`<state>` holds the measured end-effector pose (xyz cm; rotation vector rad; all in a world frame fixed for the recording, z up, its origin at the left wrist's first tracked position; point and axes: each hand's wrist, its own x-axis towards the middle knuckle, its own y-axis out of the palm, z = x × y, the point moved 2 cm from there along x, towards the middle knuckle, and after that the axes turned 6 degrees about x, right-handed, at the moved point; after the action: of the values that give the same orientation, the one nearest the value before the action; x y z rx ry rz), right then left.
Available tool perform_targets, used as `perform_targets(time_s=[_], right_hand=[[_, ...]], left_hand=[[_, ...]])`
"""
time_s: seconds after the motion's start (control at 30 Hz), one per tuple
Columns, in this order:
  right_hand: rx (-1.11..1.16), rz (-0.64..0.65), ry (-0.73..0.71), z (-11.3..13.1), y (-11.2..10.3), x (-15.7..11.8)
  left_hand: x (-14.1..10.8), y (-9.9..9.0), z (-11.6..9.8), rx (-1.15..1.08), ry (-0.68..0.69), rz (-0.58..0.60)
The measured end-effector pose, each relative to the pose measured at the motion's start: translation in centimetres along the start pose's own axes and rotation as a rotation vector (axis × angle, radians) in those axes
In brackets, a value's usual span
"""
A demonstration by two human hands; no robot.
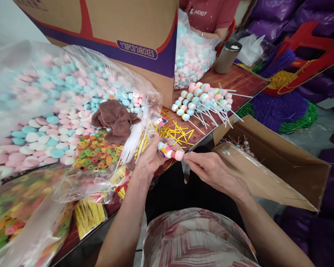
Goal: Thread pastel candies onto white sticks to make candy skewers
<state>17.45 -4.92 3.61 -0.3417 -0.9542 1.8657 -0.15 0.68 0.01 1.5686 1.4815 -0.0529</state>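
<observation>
In the head view, cradling a row of candies over the near edge of the desk with the left hand, half-curled; pinching its pink end with the right hand, fingertips together. Cannot tell of any stick within that pinch. Could squash the soft end by pressing too hard, or drop everything toward the lap by loosening both grips.

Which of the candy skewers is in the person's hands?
The pink-ended skewer, between the left hand and right hand; the piled skewers touch neither.
</observation>
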Motion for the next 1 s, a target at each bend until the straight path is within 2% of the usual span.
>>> perform_targets(time_s=[0.1, 0.23, 0.3, 0.43, 0.5, 0.6, 0.7, 0.87, 1.0], right_hand=[[-0.084, -0.036, -0.042, 0.2, 0.4, -0.1], [-0.166, -0.136, -0.102, 0.6, 2.3, 0.3], [-0.131, -0.193, -0.085, 0.6, 3.5, 0.6], [0.048, -0.253, 0.046, 0.3, 5.1, 1.0], [0.133, -0.258, 0.087, 0.4, 5.4, 0.9], [0.234, -0.261, 0.122, 1.0, 5.6, 0.3], [0.315, -0.316, 0.182, 1.6, 6.2, 0.2], [0.263, -0.382, 0.155, 1.8, 7.2, 1.5], [0.263, -0.388, 0.154, 1.4, 6.9, 1.9]], left_hand=[[0.1, -0.1, 0.1, -0.032, -0.002, -0.033], [0.1, 0.4, 0.8, -0.06, 0.029, -0.023], [0.1, 0.7, 1.3, -0.066, 0.05, 0.013], [0.0, 0.9, 1.9, -0.077, 0.07, 0.105], [-0.1, 0.8, 1.7, -0.1, 0.1, 0.078], [0.0, 0.7, 1.2, -0.141, 0.208, -0.022], [0.2, 1.1, 1.5, -0.137, 0.313, -0.049], [0.4, 1.4, 2.7, -0.122, 0.382, -0.008], [0.4, 1.1, 2.2, -0.155, 0.376, 0.034]])
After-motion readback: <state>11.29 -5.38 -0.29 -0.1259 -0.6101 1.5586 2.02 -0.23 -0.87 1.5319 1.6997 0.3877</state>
